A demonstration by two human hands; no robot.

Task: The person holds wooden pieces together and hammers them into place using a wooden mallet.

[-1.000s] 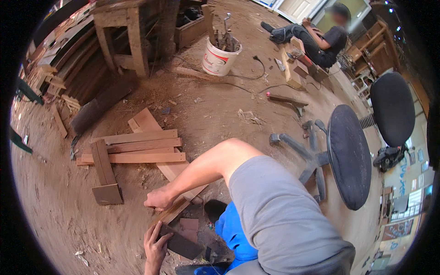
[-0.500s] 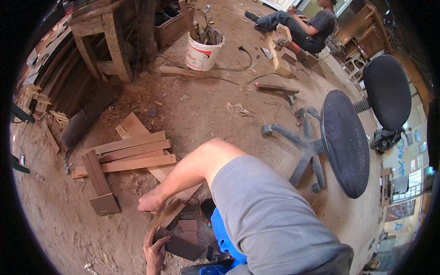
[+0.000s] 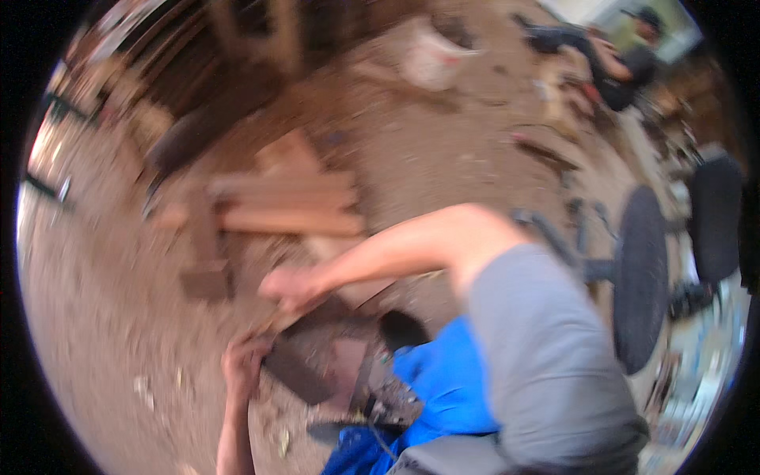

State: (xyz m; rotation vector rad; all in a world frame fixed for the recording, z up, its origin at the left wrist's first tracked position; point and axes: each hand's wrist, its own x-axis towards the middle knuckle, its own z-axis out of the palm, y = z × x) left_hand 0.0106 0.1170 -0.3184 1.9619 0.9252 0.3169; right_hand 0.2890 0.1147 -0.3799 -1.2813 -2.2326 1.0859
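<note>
Left hand (image 3: 244, 362), partly curled, clasps one end of a dark board (image 3: 301, 374) on the near side of the plank pile (image 3: 286, 198); right hand (image 3: 293, 286), closer to that pile, looks bunched, its hold too blurred to tell. The board seems stiff, fairly light, best gripped by its edges.

board (image 3: 297, 378): dark brown | slats (image 3: 289, 218): orange-brown | sleeve (image 3: 546, 348): grey | clothing (image 3: 455, 384): blue | bucket (image 3: 427, 63): white, reddish patch (image 3: 452, 59)

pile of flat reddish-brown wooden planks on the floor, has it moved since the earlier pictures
No, not noticeably: the planks keep about the same place against the rough brown wooden bench; the whole view shifted and blurred.
</note>
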